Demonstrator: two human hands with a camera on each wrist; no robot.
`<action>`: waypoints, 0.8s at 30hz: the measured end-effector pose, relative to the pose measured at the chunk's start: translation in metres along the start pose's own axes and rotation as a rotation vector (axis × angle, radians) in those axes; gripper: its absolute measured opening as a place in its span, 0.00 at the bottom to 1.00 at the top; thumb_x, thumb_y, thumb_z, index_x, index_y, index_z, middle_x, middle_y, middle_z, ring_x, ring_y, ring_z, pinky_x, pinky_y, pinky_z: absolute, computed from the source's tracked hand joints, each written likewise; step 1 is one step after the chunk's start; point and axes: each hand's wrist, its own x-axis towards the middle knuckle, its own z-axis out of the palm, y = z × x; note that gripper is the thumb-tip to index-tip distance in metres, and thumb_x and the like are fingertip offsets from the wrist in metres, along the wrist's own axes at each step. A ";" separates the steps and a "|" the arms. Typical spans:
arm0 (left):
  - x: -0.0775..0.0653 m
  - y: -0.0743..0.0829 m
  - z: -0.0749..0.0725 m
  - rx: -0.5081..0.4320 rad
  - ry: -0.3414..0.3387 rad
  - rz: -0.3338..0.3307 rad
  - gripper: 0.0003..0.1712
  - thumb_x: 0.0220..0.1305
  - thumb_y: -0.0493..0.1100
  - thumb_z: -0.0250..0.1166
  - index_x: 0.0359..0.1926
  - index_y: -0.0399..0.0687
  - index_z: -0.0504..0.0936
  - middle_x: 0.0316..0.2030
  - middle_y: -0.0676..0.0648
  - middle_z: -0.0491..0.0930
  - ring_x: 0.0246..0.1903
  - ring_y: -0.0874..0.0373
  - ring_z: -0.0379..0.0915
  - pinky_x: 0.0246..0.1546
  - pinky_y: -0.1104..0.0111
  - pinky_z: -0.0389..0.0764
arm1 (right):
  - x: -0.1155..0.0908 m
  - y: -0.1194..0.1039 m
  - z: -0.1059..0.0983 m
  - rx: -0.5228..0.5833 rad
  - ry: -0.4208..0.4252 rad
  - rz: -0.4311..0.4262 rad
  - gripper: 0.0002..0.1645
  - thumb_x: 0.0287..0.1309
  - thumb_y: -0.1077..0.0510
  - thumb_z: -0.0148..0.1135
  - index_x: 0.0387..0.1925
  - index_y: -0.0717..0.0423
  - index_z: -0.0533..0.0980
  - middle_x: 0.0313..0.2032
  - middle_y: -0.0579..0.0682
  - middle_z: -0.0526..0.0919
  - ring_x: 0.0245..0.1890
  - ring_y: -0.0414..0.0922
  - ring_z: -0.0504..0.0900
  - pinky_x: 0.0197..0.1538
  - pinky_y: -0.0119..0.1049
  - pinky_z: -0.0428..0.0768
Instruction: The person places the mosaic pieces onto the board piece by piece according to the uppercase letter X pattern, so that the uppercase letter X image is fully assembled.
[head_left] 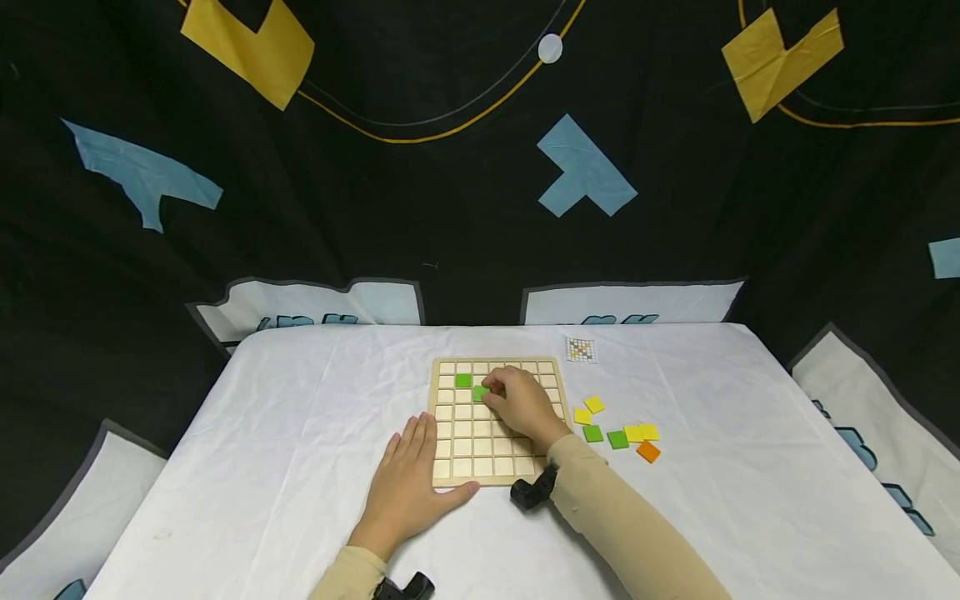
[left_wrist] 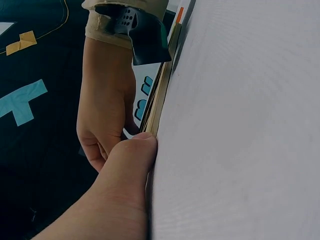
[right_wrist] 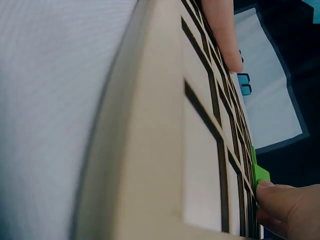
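Observation:
A square wooden grid board (head_left: 462,481) lies on the white table. One green tile (head_left: 463,381) sits in a cell near its upper left. My right hand (head_left: 525,404) reaches over the board and pinches a second green tile (right_wrist: 261,173) between thumb and fingers, one row lower and a column to the right of the first. That tile stands slightly raised from the grid in the right wrist view. My left hand (head_left: 405,483) rests with straight fingers along the board's left edge, its thumb (left_wrist: 142,142) touching the front edge.
Right of the board lie loose yellow tiles (head_left: 594,404), green tiles (head_left: 618,439) and an orange tile (head_left: 648,452). A small printed pattern card (head_left: 581,350) lies beyond them, near the board's far right corner. Behind the table hangs a black cloth (head_left: 465,233).

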 end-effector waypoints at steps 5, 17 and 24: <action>0.000 0.000 0.000 -0.004 0.002 -0.002 0.70 0.52 0.84 0.55 0.77 0.36 0.49 0.78 0.39 0.48 0.78 0.45 0.42 0.78 0.50 0.47 | -0.001 -0.001 0.000 -0.031 -0.004 -0.016 0.12 0.63 0.53 0.66 0.47 0.49 0.83 0.37 0.43 0.82 0.38 0.40 0.79 0.45 0.37 0.79; 0.000 0.000 0.001 -0.003 0.005 0.001 0.70 0.52 0.84 0.54 0.77 0.36 0.49 0.78 0.39 0.48 0.78 0.45 0.42 0.78 0.50 0.47 | -0.010 -0.001 -0.007 -0.052 -0.026 -0.073 0.12 0.63 0.56 0.66 0.47 0.51 0.86 0.41 0.44 0.83 0.44 0.44 0.80 0.51 0.41 0.79; 0.000 0.000 0.002 0.004 0.000 -0.001 0.71 0.51 0.84 0.54 0.77 0.36 0.48 0.78 0.39 0.47 0.78 0.45 0.42 0.78 0.50 0.46 | -0.025 0.004 -0.025 0.006 -0.029 -0.094 0.15 0.63 0.58 0.65 0.51 0.50 0.83 0.44 0.46 0.84 0.46 0.45 0.78 0.52 0.41 0.79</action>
